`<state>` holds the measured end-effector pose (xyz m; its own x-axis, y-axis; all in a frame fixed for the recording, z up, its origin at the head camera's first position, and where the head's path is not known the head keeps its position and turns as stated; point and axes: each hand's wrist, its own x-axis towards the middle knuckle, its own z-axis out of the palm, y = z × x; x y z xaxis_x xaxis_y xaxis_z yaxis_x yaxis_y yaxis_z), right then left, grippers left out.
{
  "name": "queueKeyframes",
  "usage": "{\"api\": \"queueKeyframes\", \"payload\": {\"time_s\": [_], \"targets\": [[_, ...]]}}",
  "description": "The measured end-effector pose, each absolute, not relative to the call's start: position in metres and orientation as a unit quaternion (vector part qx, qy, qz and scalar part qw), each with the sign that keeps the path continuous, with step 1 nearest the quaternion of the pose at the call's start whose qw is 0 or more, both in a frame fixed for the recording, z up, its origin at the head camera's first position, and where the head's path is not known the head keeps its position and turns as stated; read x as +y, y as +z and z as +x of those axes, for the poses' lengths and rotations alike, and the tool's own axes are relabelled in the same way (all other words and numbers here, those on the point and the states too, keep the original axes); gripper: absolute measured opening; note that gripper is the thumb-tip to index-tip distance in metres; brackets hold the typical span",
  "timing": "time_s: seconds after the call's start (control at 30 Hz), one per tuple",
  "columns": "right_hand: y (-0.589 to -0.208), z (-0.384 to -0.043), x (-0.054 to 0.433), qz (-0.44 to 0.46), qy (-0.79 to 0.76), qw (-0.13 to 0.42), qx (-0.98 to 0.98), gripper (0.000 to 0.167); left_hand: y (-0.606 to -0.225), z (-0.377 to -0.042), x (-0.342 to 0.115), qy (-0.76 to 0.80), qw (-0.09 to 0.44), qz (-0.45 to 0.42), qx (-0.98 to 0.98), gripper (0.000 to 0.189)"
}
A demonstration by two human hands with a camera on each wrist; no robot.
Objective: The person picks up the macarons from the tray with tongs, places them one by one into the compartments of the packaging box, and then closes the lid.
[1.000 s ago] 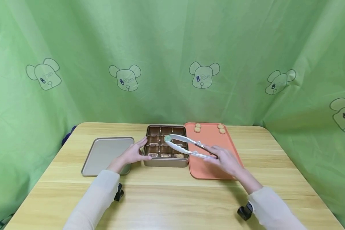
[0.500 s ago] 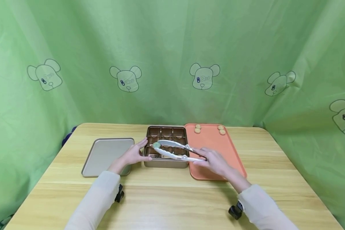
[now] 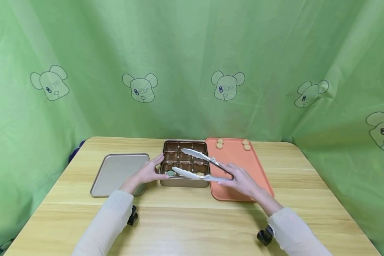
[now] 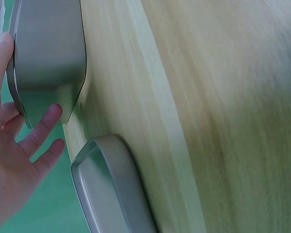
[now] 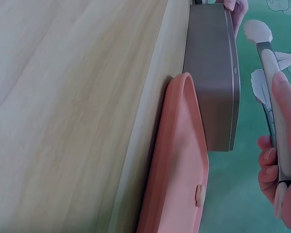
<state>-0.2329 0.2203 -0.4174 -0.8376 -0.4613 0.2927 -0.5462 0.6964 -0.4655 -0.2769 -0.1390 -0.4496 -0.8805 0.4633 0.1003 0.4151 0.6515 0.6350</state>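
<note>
My right hand (image 3: pixel 241 179) grips a pair of kitchen tongs (image 3: pixel 194 153) above a brown metal box (image 3: pixel 185 182). The white tong tips stand spread apart with nothing between them. A green cookie (image 3: pixel 170 173) lies in the front left compartment of the box's divided insert; a pale cookie (image 3: pixel 200 174) shows in the front right one, partly behind the tongs. My left hand (image 3: pixel 148 171) rests against the box's left side, fingers and thumb spread; in the left wrist view its fingers (image 4: pixel 48 121) are mostly straight by the rim.
A salmon-coloured tray (image 3: pixel 233 156) adjoins the box on the right, with round cookies (image 3: pixel 220 143) and more cookies (image 3: pixel 246 145) near its far edge. The flat metal lid (image 3: pixel 115 174) lies left of the box. A green curtain (image 3: pixel 185 106) hangs behind the table.
The tongs moved left and down with the green cookie, then spread and let it go in the front left compartment. My left hand stays at the box's side.
</note>
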Motion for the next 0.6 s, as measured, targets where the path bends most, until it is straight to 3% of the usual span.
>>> {"api": "queueKeyframes", "payload": {"time_s": [0.6], "targets": [[-0.42, -0.243, 0.27, 0.174, 0.285, 0.119, -0.935, 0.067, -0.45, -0.277, -0.139, 0.348, 0.039, 0.241, 0.905, 0.091]]}}
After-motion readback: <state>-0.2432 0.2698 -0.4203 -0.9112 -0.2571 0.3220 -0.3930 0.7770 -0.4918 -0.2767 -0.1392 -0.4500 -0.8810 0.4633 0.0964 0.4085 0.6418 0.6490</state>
